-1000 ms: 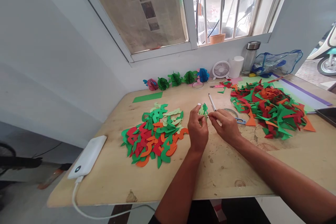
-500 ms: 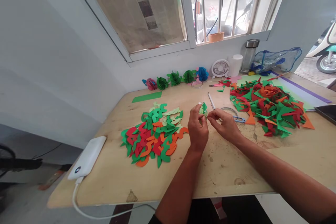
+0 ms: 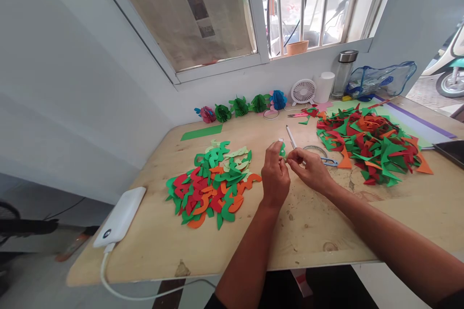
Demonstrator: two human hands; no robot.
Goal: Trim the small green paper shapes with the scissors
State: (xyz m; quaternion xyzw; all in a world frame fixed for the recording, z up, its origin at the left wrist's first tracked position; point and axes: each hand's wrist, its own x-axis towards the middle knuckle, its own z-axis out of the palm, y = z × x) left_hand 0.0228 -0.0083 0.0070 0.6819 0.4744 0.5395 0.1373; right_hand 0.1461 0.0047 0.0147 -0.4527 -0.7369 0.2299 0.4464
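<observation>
My left hand [image 3: 275,176] is closed on a small green paper piece [image 3: 283,149], which shows just past the fingers and is mostly hidden by them. Against its lower edge, my right hand [image 3: 310,170] pinches with thumb and fingertips, almost touching the left thumb. To the left lies a heap of curved paper cutouts [image 3: 206,186] in green, red and orange. Beyond my right hand are a white pen [image 3: 291,136], a roll of tape [image 3: 315,148] and blue-handled scissors [image 3: 329,161], partly covered.
A pile of paper scraps [image 3: 373,142] covers the right side. Along the wall stand several folded paper turtles [image 3: 239,106], a small fan [image 3: 303,91], a white cylinder [image 3: 325,87] and a glass bottle [image 3: 343,75]. A white power bank [image 3: 121,215] with a cable lies at left.
Both hands stay together with small finger movements. Less of the green paper piece shows between them now. The view has shifted slightly.
</observation>
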